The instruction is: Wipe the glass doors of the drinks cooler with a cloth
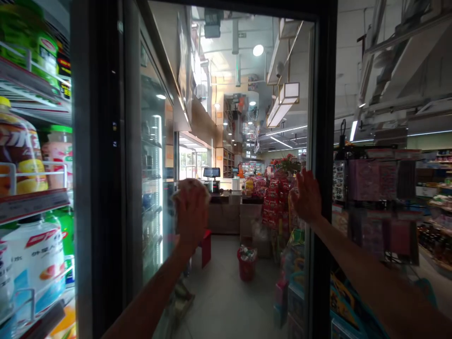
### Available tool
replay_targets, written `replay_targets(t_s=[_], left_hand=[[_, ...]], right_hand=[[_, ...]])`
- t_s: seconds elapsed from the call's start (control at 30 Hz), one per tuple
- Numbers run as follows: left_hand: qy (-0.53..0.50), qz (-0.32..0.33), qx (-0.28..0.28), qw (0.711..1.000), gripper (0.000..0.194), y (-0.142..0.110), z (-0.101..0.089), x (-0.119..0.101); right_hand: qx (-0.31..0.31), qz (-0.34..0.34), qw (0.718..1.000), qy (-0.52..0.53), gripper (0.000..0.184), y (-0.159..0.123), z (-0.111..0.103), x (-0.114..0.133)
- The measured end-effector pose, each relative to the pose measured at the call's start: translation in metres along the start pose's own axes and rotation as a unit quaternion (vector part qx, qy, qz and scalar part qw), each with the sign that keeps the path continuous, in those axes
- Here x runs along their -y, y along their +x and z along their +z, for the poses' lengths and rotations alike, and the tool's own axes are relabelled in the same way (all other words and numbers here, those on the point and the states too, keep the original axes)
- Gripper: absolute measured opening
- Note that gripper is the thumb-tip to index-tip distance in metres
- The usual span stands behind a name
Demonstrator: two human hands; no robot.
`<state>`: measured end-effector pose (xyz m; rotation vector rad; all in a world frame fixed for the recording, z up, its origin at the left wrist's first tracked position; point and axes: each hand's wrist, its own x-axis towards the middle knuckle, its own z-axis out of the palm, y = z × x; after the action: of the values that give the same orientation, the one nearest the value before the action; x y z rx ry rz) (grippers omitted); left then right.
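Note:
A glass fridge door [247, 292] with a black frame [322, 141] stands open in front of me. My left hand [190, 214] is raised against the glass left of its middle, its fingers closed over what looks like a pale cloth [190, 187] pressed to the pane. My right hand [306, 197] lies flat against the glass beside the right frame, fingers stretched upward and holding nothing. Both forearms reach up from the bottom of the view.
Fridge shelves at the left hold drink bottles [21, 150] behind wire rails. Seen through the glass are a shop aisle, a red basket [246, 263] on the floor, a checkout counter [226, 212] and stacked goods. A hanging display rack [377, 197] stands at the right.

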<state>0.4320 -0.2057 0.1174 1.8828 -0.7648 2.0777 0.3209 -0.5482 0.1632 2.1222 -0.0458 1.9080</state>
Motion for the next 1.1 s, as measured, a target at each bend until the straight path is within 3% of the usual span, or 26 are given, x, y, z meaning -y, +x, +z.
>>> replay_targets(t_s=[0.1,0.17,0.2,0.27,0.37,0.43,0.47,0.5,0.57,0.63,0.7,0.73,0.8,0.87,0.93,1.0,1.03,1.1], left_hand=[[-0.039,0.184,0.073,0.979,0.044,-0.036,0.004,-0.063],[-0.05,0.27,0.11,0.955,0.044,-0.054,0.004,-0.073],[-0.049,0.276,0.114,0.953,0.045,-0.058,0.003,-0.064],[-0.033,0.207,0.085,0.974,0.047,-0.055,-0.001,-0.022],[0.016,-0.019,-0.027,0.999,0.054,-0.032,-0.007,0.051],[0.032,-0.133,-0.065,0.988,0.055,-0.018,-0.007,0.065],[0.031,-0.143,-0.061,0.987,0.054,-0.014,-0.005,0.057],[0.022,-0.115,-0.039,0.992,0.052,-0.012,-0.002,0.04],[-0.01,0.024,0.031,0.999,0.047,-0.014,0.006,-0.013],[-0.045,0.179,0.091,0.979,0.043,-0.017,0.014,-0.063],[-0.062,0.269,0.103,0.956,0.042,-0.015,0.017,-0.085],[-0.06,0.27,0.09,0.957,0.042,-0.012,0.015,-0.08],[-0.043,0.198,0.045,0.978,0.043,0.003,0.007,-0.045],[-0.015,0.052,-0.017,0.998,0.047,0.022,-0.002,0.005],[0.002,-0.057,-0.066,0.996,0.052,0.037,-0.007,0.041],[0.003,-0.072,-0.06,0.996,0.051,0.043,-0.005,0.04],[-0.003,-0.045,-0.043,0.998,0.049,0.04,-0.002,0.025],[-0.028,0.072,0.01,0.997,0.042,0.029,0.007,-0.025]], right_hand=[[0.0,-0.01,1.0,0.01,0.063,-0.002,0.004,-0.003],[-0.003,-0.012,1.0,0.015,0.062,-0.002,0.006,-0.005],[-0.005,-0.011,1.0,0.017,0.062,-0.003,0.006,-0.006],[-0.009,-0.007,1.0,0.017,0.062,-0.003,0.007,-0.006],[-0.013,-0.002,1.0,0.017,0.062,-0.003,0.008,-0.003],[-0.015,0.002,1.0,0.019,0.062,-0.004,0.009,-0.002],[-0.015,0.003,1.0,0.02,0.062,-0.004,0.008,-0.002],[-0.015,0.005,1.0,0.022,0.062,-0.004,0.008,-0.002],[-0.017,0.007,0.999,0.026,0.062,-0.004,0.008,-0.002],[-0.019,0.005,0.999,0.03,0.061,-0.005,0.008,-0.003],[-0.016,-0.002,0.999,0.033,0.061,-0.006,0.009,-0.005],[-0.013,-0.005,0.999,0.033,0.061,-0.006,0.009,-0.005],[-0.006,-0.01,0.999,0.033,0.063,-0.007,0.01,-0.007],[-0.005,-0.008,0.999,0.031,0.063,-0.007,0.01,-0.007],[-0.008,-0.003,0.999,0.032,0.063,-0.007,0.01,-0.006],[-0.01,0.002,0.999,0.033,0.063,-0.007,0.009,-0.004],[-0.009,0.004,0.999,0.033,0.063,-0.007,0.008,-0.003],[-0.01,0.003,0.999,0.03,0.063,-0.006,0.006,-0.002]])
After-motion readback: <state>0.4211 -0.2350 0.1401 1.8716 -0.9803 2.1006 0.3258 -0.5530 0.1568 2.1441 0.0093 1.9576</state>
